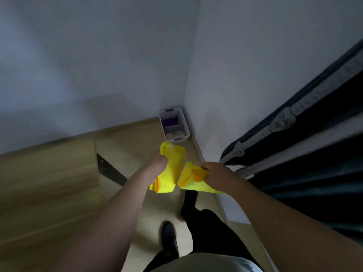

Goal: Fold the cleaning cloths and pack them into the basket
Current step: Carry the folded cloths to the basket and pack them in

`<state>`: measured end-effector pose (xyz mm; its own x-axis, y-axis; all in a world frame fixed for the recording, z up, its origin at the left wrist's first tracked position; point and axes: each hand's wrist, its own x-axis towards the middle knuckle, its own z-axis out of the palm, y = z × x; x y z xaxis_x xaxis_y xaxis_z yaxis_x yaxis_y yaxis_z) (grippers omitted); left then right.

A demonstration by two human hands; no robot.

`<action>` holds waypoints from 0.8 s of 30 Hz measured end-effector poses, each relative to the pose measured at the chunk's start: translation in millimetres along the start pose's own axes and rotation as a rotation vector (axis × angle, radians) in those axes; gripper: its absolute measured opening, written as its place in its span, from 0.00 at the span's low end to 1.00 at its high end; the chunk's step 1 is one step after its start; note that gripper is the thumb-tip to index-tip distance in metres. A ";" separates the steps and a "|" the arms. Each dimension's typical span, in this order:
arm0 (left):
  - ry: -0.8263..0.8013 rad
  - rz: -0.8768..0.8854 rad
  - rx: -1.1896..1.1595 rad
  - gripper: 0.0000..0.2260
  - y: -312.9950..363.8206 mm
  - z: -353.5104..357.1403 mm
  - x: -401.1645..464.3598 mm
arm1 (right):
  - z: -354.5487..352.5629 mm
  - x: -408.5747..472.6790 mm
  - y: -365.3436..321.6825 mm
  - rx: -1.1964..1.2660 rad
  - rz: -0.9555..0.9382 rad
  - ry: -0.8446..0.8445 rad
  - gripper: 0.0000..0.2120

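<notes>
Seen from the head camera, the person stands in a narrow corner, both bare arms stretched out in front over a pale floor (pixel 141 150). The left hand (pixel 157 163) is clenched around a yellow cloth (pixel 173 169), which hangs down past the fist in a loose, bunched fold, with a streak of orange showing at its lower edge. The right hand (pixel 213 172) grips a second yellow cloth (pixel 189 181), fingers closed over a crumpled bit with an orange patch beside them; the rest of that cloth trails below the wrist. The two cloths hang just beside each other, and whether they touch is hard to tell.

Farther ahead, pushed into the corner where the two white walls (pixel 245 75) meet, a small white basket (pixel 186 132) sits on the floor. Inside it lie folded cloths, one purple, the others greyish and beige, though the blur hides how many. A wooden table (pixel 45 183) runs along the left. On the right a dark padded thing with grey trim (pixel 294 124) leans against the wall. Below, the person's dark trousers and a black shoe (pixel 169 234) show.
</notes>
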<state>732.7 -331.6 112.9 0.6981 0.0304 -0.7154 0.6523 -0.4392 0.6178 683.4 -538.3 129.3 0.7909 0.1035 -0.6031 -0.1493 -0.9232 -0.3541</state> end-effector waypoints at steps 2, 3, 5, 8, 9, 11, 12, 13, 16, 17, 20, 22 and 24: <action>0.007 -0.015 -0.002 0.16 16.2 -8.1 17.8 | -8.7 26.6 2.3 -0.022 -0.018 0.018 0.08; 0.011 -0.010 -0.013 0.16 31.9 -14.1 33.5 | -20.1 47.9 4.0 -0.027 -0.017 0.027 0.07; 0.039 -0.013 -0.024 0.18 59.7 -26.0 59.4 | -43.3 81.2 4.6 -0.008 -0.010 0.056 0.08; 0.070 0.035 -0.015 0.20 104.9 -48.0 97.4 | -84.1 135.7 -0.4 0.037 -0.005 0.109 0.11; 0.082 0.047 -0.004 0.21 117.5 -56.0 111.4 | -96.7 151.9 -4.0 0.049 -0.003 0.132 0.11; 0.124 0.065 0.027 0.18 140.3 -73.6 138.6 | -119.7 183.4 -14.1 0.052 -0.023 0.148 0.09; 0.141 0.074 0.033 0.15 147.0 -79.3 146.9 | -126.2 192.7 -18.6 0.048 -0.037 0.154 0.09; 0.149 0.081 0.033 0.12 158.4 -86.6 160.4 | -134.6 207.0 -23.6 0.053 -0.047 0.159 0.09; 0.099 0.102 0.069 0.11 180.1 -96.6 195.0 | -145.5 237.9 -33.7 0.033 -0.050 0.087 0.15; 0.063 0.108 0.090 0.14 186.1 -98.5 214.3 | -145.3 253.1 -34.4 0.021 -0.040 0.053 0.16; -0.030 0.124 0.200 0.19 188.4 -99.1 276.1 | -127.0 292.8 -23.8 -0.013 0.005 -0.059 0.17; -0.089 0.182 0.258 0.18 181.1 -91.8 339.6 | -101.1 338.4 -7.5 -0.045 0.034 -0.086 0.20; -0.129 0.213 0.274 0.17 166.4 -75.5 411.2 | -64.9 397.5 15.5 -0.110 0.017 -0.127 0.19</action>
<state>1150.6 -324.4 -53.8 0.7553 -0.1931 -0.6262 0.3811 -0.6480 0.6595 1034.1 -535.5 -69.5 0.7065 0.1272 -0.6961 -0.0903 -0.9594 -0.2671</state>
